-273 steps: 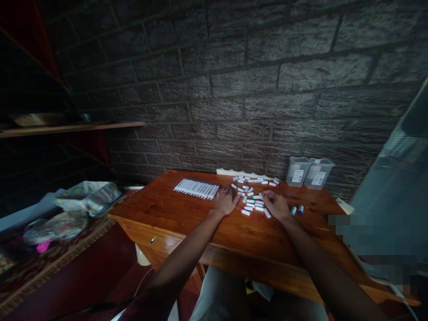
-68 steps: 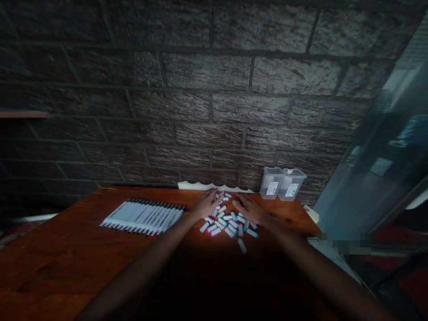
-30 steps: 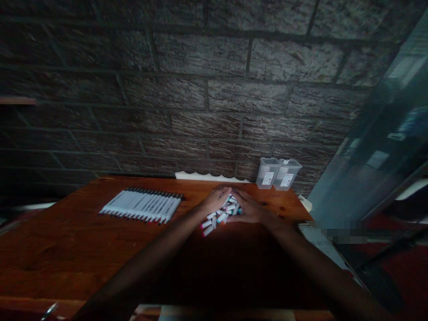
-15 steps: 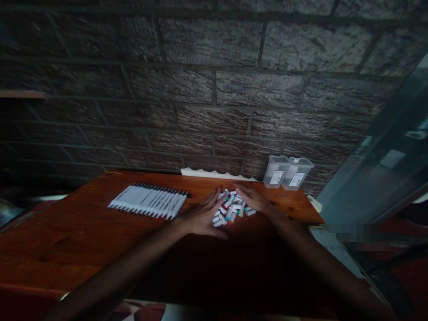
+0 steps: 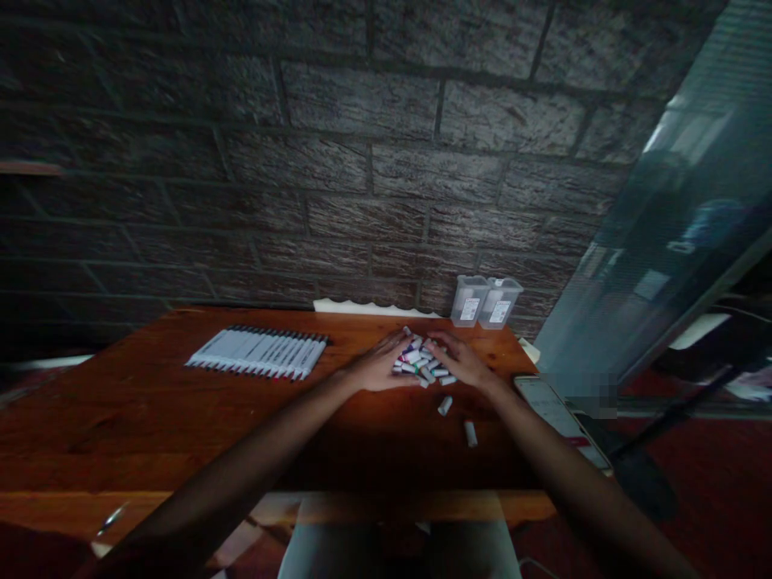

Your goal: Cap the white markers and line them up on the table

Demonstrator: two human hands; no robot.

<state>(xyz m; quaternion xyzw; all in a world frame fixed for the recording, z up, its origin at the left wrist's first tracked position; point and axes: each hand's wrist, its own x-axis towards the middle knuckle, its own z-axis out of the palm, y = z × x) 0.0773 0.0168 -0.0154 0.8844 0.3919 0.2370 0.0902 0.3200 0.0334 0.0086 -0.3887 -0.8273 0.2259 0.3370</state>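
White markers (image 5: 256,354) lie in a row left of the cap heap (image 5: 425,367). The left hand (image 5: 386,363) cups its left edge, thumb and fingers apart; the right hand (image 5: 464,362) curves at its right edge, likewise apart. Gathering appears in hand; the next move likely calls for drawing in two stray caps (image 5: 445,406) (heap's near side).

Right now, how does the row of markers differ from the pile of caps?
The row of markers lies side by side; the pile of caps is jumbled. The markers are long, the caps short. The caps sit between the left hand and right hand; the markers lie outside them. Both are mainly white and rest on the table.
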